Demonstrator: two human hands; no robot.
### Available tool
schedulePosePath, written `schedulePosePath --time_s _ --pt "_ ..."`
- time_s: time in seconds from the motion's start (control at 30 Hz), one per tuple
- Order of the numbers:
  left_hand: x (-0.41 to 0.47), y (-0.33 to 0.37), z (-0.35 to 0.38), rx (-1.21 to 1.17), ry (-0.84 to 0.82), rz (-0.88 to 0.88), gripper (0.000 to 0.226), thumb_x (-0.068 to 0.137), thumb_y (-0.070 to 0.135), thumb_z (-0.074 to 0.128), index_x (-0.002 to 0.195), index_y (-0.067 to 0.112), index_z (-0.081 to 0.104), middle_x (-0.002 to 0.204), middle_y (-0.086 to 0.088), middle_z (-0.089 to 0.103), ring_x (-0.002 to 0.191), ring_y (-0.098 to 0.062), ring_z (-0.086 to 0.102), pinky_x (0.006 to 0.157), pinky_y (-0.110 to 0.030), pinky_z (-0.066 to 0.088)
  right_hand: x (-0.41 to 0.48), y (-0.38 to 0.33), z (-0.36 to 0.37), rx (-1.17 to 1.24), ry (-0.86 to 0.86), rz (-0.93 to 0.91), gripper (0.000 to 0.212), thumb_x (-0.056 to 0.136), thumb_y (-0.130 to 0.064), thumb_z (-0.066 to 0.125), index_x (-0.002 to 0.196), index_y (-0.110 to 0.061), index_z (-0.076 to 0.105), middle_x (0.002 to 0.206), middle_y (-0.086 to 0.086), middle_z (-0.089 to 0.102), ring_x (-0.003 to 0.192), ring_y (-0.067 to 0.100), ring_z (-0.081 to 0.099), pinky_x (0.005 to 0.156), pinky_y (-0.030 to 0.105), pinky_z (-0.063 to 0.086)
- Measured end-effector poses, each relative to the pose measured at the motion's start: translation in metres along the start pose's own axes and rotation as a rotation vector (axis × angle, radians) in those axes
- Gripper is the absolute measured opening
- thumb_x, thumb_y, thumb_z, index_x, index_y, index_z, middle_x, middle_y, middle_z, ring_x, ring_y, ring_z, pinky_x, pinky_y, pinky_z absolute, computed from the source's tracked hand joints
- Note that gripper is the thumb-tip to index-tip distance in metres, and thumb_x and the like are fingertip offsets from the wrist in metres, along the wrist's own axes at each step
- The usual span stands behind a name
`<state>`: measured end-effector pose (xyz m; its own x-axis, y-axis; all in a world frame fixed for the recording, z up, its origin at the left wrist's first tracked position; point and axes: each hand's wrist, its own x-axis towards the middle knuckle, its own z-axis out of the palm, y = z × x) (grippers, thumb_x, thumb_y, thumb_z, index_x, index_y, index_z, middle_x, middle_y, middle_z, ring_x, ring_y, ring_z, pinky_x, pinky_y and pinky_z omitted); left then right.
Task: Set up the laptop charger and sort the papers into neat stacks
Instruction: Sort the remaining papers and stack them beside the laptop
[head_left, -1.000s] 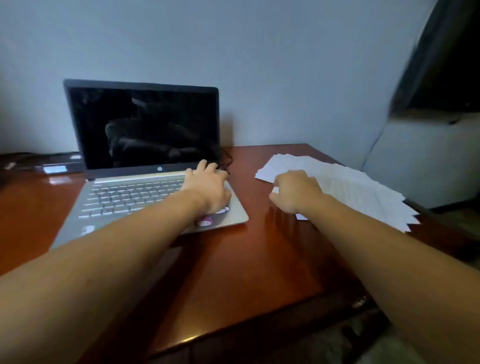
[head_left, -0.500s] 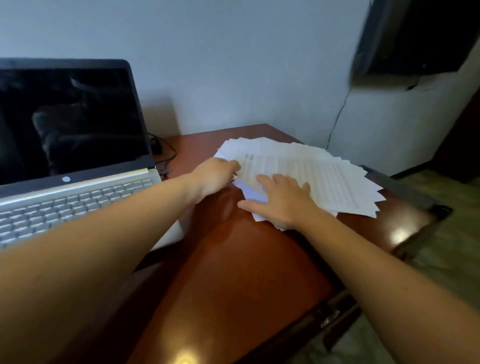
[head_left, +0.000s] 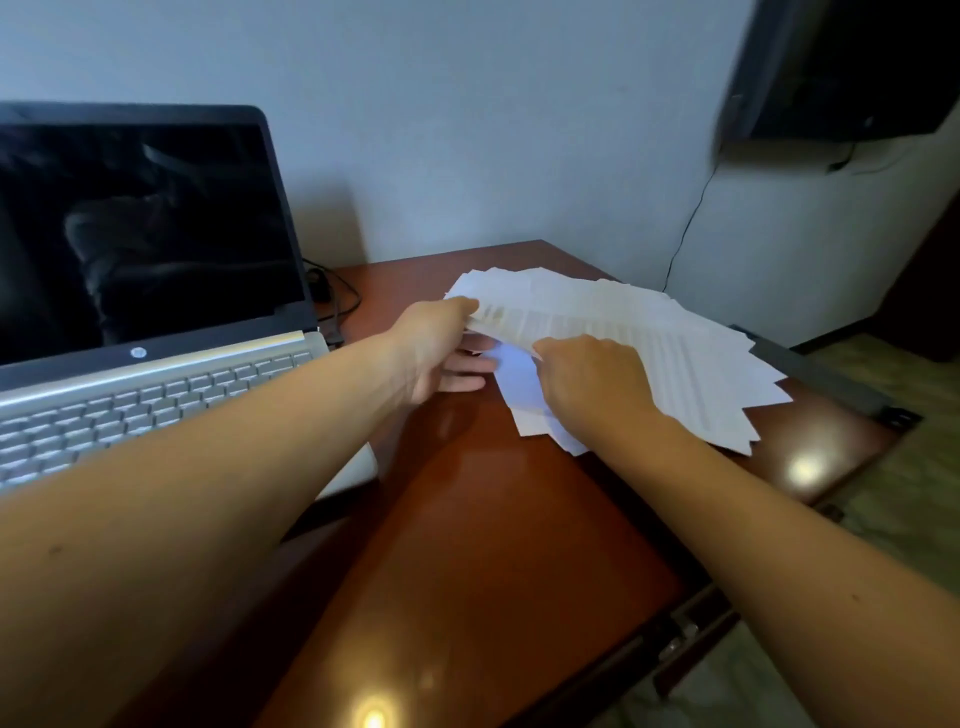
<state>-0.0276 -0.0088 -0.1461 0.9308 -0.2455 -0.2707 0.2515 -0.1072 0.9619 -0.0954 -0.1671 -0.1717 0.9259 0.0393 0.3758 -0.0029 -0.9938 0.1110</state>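
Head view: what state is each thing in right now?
Laptop, open, screen dark.
Papers, fanned out, not stacked.
Left hand, grips the papers' left edge.
Right hand, fingers curled round the papers' near edge.
Cable, lies behind the laptop; plug end unclear.

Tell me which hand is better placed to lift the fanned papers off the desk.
Left. The left hand has fingers under the raised edge of the papers, thumb on top. The right hand lies atop them, so it likely suits steadying; its grip is unclear.
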Motion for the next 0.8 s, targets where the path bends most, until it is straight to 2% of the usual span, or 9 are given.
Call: schedulePosePath --time_s 0.07,0.23,0.33,0.4,0.47,0.53,0.6,0.67,0.8 --pt "-0.013 0.0 -0.011 -0.013 -0.071 -0.051 0.043 0.103 0.046 0.049 0.122 0.011 0.064 0.11 -0.013 0.074 0.087 -0.031 0.077 0.069 -0.037 0.062 0.003 -0.017 -0.014 -0.057 0.013 -0.01 0.019 0.103 -0.025 0.047 0.093 -0.015 0.06 0.085 0.005 0.063 0.073 0.025 0.057 0.063 0.029 0.035" --pt "-0.046 -0.002 -0.079 -0.03 -0.093 -0.099 0.039 0.099 0.021 0.049 0.127 0.0 0.067 0.116 -0.019 0.074 0.083 -0.027 0.078 0.059 -0.028 0.061 0.003 -0.084 -0.039 -0.078 0.097 -0.163 0.025 0.103 -0.022 0.044 0.1 -0.021 0.069 0.09 0.003 0.066 0.084 0.028 0.064 0.064 0.03 0.029" --pt "-0.075 0.003 -0.152 -0.12 -0.072 -0.125 0.037 0.096 0.029 0.052 0.108 0.0 0.073 0.106 -0.02 0.075 0.083 -0.025 0.077 0.065 -0.026 0.063 0.0 -0.131 -0.047 -0.083 0.156 -0.317 0.019 0.099 -0.028 0.053 0.093 -0.023 0.07 0.079 0.0 0.064 0.072 0.026 0.062 0.06 0.03 0.029" --pt "-0.099 -0.001 -0.203 -0.119 -0.03 -0.129 0.032 0.091 0.03 0.061 0.103 0.002 0.073 0.098 -0.016 0.076 0.079 -0.022 0.076 0.068 -0.026 0.063 -0.003 -0.164 -0.052 -0.039 0.276 -0.49 0.018 0.084 -0.03 0.069 0.067 -0.023 0.07 0.059 -0.001 0.061 0.05 0.025 0.06 0.052 0.025 0.025" --pt "-0.125 -0.01 -0.247 -0.012 0.021 -0.127 0.033 0.084 0.024 0.072 0.108 0.002 0.076 0.106 -0.018 0.076 0.091 -0.023 0.074 0.083 -0.033 0.062 -0.009 -0.195 -0.056 0.097 0.35 -0.678 0.03 0.083 -0.036 0.06 0.057 -0.024 0.066 0.049 -0.004 0.053 0.04 0.023 0.054 0.048 0.021 0.022" --pt "-0.149 -0.024 -0.284 0.124 0.123 -0.106 0.038 0.086 0.017 0.075 0.121 0.001 0.072 0.117 -0.021 0.073 0.098 -0.027 0.074 0.089 -0.036 0.061 -0.014 -0.23 -0.056 0.254 0.184 -0.798 0.048 0.093 -0.053 0.036 0.074 -0.026 0.071 0.066 -0.004 0.063 0.06 0.02 0.063 0.049 0.026 0.038" --pt "-0.171 -0.037 -0.31 0.353 0.327 -0.017 0.031 0.088 0.024 0.078 0.113 0.005 0.076 0.101 -0.012 0.076 0.067 -0.021 0.074 0.055 -0.024 0.058 -0.016 -0.265 -0.067 0.348 -0.089 -0.748 0.069 0.088 -0.077 0.021 0.108 -0.033 0.07 0.107 -0.01 0.07 0.098 0.013 0.064 0.079 0.035 0.052" --pt "-0.189 -0.051 -0.333 0.523 0.535 0.06 0.03 0.083 0.036 0.083 0.102 0.013 0.078 0.093 -0.002 0.079 0.069 -0.013 0.074 0.057 -0.021 0.056 -0.013 -0.297 -0.069 0.459 -0.247 -0.673 0.076 0.084 -0.084 0.023 0.135 -0.038 0.056 0.142 -0.015 0.054 0.13 0.011 0.049 0.107 0.037 0.041" --pt "-0.211 -0.087 -0.365 0.699 0.674 0.145 0.041 0.084 0.052 0.078 0.087 0.011 0.077 0.08 -0.007 0.075 0.067 -0.013 0.063 0.065 -0.028 0.049 -0.007 -0.356 -0.061 0.395 -0.39 -0.623 0.081 0.085 -0.084 0.023 0.153 -0.04 0.027 0.163 -0.009 0.024 0.15 0.016 0.02 0.121 0.047 0.02"
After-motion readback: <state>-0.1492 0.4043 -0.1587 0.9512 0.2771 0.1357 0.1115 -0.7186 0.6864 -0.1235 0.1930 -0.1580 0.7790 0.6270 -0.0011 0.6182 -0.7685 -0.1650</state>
